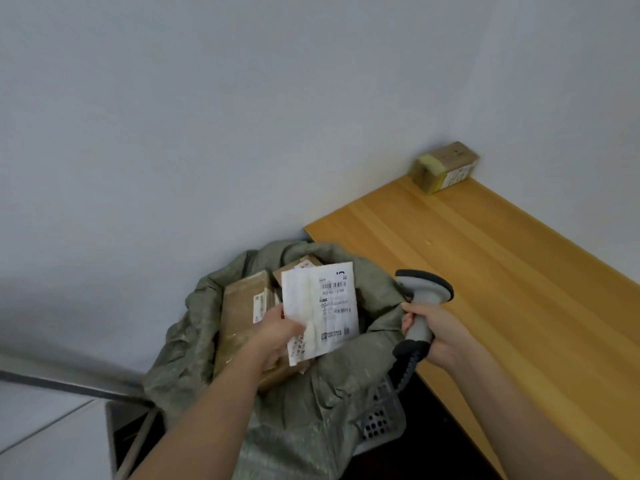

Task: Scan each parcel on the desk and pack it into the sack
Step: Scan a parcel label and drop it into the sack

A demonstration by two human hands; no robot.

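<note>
From the head view, I see my left hand (277,336) pinching a flat white parcel (320,308) by its lower left corner, thumb on top, label side up, directly over the open mouth of the grey-green sack (311,386). The parcel hangs above the load, not yet let go. My right hand (434,336) is wrapped round the grip of the grey barcode scanner (420,299), whose head points toward the parcel; its coiled cable drops past the sack's near rim.

Inside the sack I count at least 2 brown cardboard parcels (244,306), stacked close and taking up much of the opening. The sack seems to sit in a perforated plastic basket (379,419) just beside the wooden desk (485,271). 1 more small box (446,166) stands at the far corner of the desk against the wall, well apart from both hands.

My worries from here: I cannot tell whether this label has registered, so dropping it now could pack an unscanned parcel. The white parcel looks thin and floppy, held by 1 corner only, so it may slide off the boxes or catch on the folded rim instead of settling inside. The cable could snag the rim when I reach for the far box.
</note>
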